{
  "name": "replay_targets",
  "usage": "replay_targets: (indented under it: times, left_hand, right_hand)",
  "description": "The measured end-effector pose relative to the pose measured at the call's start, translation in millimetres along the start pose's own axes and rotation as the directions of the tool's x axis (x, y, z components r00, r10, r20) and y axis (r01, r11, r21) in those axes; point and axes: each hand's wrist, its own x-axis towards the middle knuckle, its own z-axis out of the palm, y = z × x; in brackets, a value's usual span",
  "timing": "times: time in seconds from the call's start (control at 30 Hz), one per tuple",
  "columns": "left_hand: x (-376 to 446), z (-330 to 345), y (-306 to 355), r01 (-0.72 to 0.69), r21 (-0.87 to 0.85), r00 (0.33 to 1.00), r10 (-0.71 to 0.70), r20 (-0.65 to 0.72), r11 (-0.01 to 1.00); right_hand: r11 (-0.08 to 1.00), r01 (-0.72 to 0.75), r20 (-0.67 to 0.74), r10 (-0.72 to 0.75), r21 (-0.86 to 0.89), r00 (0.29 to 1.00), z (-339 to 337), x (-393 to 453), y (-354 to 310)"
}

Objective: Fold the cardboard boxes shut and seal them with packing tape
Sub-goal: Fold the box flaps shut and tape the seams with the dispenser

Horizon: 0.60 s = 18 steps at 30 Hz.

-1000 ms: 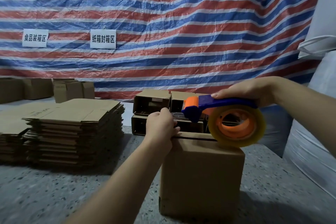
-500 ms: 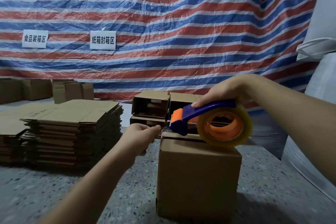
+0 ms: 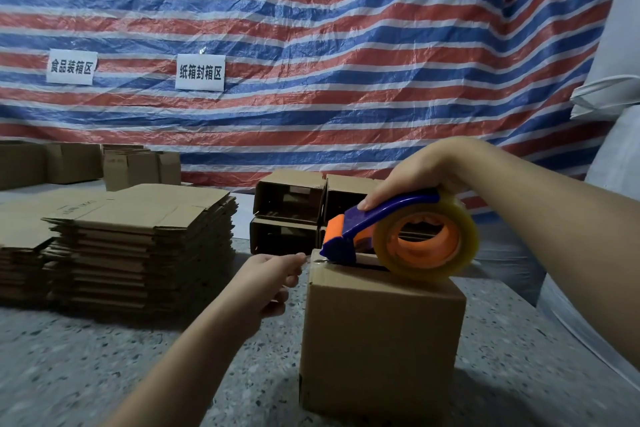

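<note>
Cardboard box (image 3: 379, 340) nearest of all, upright on the speckled grey floor (image 3: 86, 367), top flaps folded down with a dark seam still visible along the top. Just left of its upper far corner, left hand (image 3: 268, 276), forearm reaching in from low left, fingers curled, thumb and forefinger pinching the free end of the clear tape (image 3: 304, 258) drawn out from the dispenser's mouth. Directly right of that pinch, tape dispenser (image 3: 367, 229), blue frame with orange front piece, its nose resting on the box's top at the far left edge. Behind the nose, the roll of clear tape (image 3: 427, 243) on an orange core, its lower rim touching the box top. Over the blue handle, right hand (image 3: 412, 175), wrist bent downward, forearm running in from the right, fingers wrapped round the handle, fingertips showing on the near side.

Left of the pinching hand, well apart, a stack of flattened cartons (image 3: 138, 243). Beyond the dispenser, open boxes lying on their sides (image 3: 291, 211), stacked two high. Farther left, more assembled boxes (image 3: 138, 168). Behind everything, a red, white and blue striped tarp (image 3: 346, 45) bearing two white paper signs (image 3: 201, 72).
</note>
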Motion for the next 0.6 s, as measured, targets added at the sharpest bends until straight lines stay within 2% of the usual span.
replay_targets:
  times: [0.27, 0.43, 0.6]
  left_hand:
    - [-2.4, 9.4, -15.5, 0.096, -0.103, 0.993, -0.088, 0.079, 0.99]
    - [-5.0, 16.5, -15.8, 0.105, -0.063, 0.994, -0.106, -0.007, 0.993]
    - [-6.3, 23.0, -19.0, 0.114, -0.138, 0.993, -0.119, -0.027, 0.984]
  right_hand:
    - [1.0, 0.005, -0.007, -0.004, 0.026, 1.0, 3.0, -0.9, 0.4]
    - [0.998, 0.008, -0.025, -0.007, 0.06, 1.0, 5.4, -2.8, -0.5]
    - [0.995, 0.034, -0.028, -0.032, 0.091, 0.999, 7.1, -4.7, 2.5]
